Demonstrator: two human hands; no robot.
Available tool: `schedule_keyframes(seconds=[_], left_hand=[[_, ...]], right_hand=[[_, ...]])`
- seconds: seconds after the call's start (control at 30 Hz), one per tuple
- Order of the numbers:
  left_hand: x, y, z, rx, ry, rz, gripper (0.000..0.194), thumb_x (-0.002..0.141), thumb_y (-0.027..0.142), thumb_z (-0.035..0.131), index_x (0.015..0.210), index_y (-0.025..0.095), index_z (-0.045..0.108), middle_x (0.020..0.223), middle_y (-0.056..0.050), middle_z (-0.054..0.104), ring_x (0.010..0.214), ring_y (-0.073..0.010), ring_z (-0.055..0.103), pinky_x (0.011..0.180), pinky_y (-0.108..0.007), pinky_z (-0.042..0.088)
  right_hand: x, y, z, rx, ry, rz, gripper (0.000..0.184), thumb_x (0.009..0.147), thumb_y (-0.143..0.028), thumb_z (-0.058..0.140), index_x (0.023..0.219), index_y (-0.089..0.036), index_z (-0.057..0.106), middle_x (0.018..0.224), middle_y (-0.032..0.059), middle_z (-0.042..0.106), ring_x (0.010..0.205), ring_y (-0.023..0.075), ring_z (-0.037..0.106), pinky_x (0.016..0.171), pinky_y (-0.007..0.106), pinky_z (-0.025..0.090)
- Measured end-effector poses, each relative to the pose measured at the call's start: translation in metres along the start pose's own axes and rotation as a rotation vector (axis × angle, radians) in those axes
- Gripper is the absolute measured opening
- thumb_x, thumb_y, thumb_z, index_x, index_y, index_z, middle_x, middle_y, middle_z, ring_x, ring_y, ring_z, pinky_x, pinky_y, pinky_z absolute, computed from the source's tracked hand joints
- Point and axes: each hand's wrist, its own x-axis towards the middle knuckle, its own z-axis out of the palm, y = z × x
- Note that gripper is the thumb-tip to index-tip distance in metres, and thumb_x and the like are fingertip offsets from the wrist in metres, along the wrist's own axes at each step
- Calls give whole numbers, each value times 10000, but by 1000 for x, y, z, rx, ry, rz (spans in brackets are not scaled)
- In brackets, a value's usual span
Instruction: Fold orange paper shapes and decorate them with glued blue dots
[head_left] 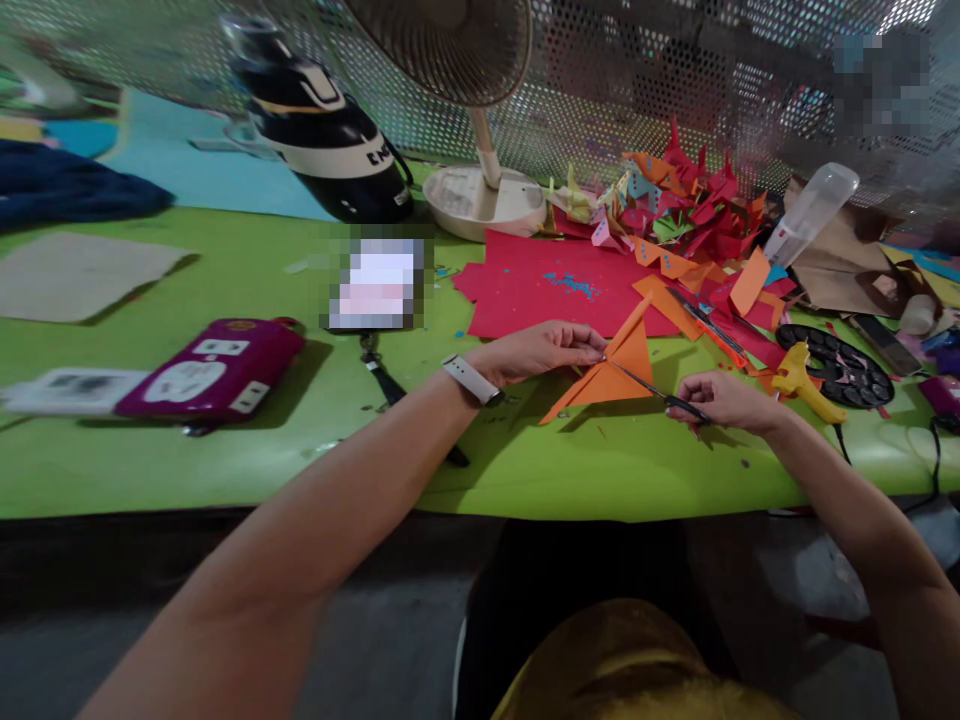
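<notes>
My left hand [541, 350] pinches the top edge of a folded orange paper [609, 376] that stands slightly lifted off the green table [247, 440]. My right hand [726, 400] is closed round the handles of small black scissors [660, 392], whose blades reach into the orange paper from the right. A white watch [471, 378] sits on my left wrist.
Red paper sheets [547, 285] and a heap of folded coloured paper shapes [675, 215] lie behind. A yellow glue gun [806, 382], a black round tray [844, 365], a plastic bottle [810, 212], a fan base [484, 200], a black-and-white bottle [322, 130] and a magenta power strip [214, 370] surround.
</notes>
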Motion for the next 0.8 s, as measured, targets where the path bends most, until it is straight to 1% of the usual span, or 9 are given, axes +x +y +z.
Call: schedule_keyframes(seconds=[0.2,0.33,0.53,0.8], left_hand=[[2,-2,0,8,0,17,193,747,276,747,903,186,677,853,11,660,780,-110,588,791,-271,469],[2,-3,-1,30,5,36,229,739,308,755,914,183,677,863,-3,663,771,-114,587,749,-259,479],[2,-2,-2,23,-9,42,191,759,274,741,910,181,671,845,13,656,761,-99,586,734,-238,476],[2,-3,-1,29,-5,38,206,759,301,742,908,180,666,853,4,653,783,-115,588,758,-265,473]], right_hand=[[1,3,0,42,6,-7,462,645,-612,789,699,-202,583,603,-28,615,539,91,564,504,226,403],[0,3,0,56,-1,-2,443,653,-589,796,705,-202,586,602,-28,615,534,88,553,503,229,389],[-2,2,1,75,0,2,447,649,-591,797,698,-203,579,595,-32,609,528,86,536,498,228,376],[-3,1,1,77,-1,-5,468,639,-615,790,707,-201,582,608,-33,605,537,86,545,516,229,404]])
